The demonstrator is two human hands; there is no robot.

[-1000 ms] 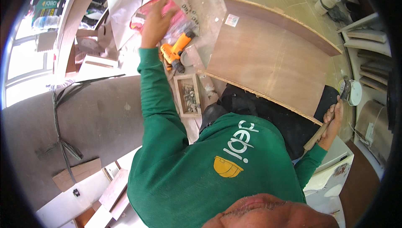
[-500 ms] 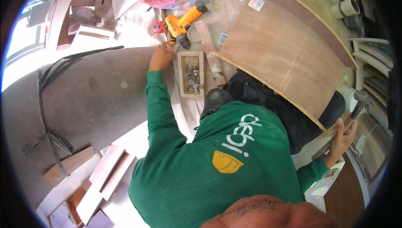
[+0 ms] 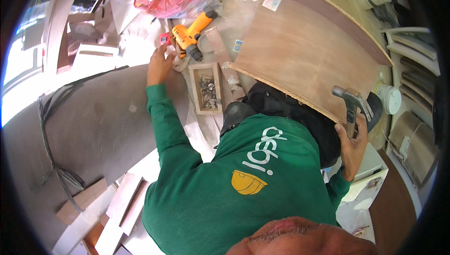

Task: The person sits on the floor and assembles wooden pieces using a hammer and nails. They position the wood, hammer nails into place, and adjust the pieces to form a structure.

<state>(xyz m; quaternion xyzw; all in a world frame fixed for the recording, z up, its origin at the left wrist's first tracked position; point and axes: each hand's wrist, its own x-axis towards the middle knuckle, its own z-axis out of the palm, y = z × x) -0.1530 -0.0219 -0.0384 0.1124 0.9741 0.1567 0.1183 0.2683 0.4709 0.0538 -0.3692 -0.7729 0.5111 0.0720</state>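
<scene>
Right hand [image 3: 352, 145], fingers closed around a hammer [image 3: 352, 102]; left hand [image 3: 160, 65], fingers loosely spread, beside the orange drill [image 3: 191, 32].

dusty grey floor [image 3: 93, 128], harsh daylight blowing out the left side, wood offcuts [image 3: 89, 208] scattered about, shelving [image 3: 412, 58] off right

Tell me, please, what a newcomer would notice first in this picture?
Probably the large plywood panel across the upper right, and the hammer gripped by the right hand at its lower edge. At upper centre, the left hand rests beside an orange drill and a small wooden box of nails.
</scene>
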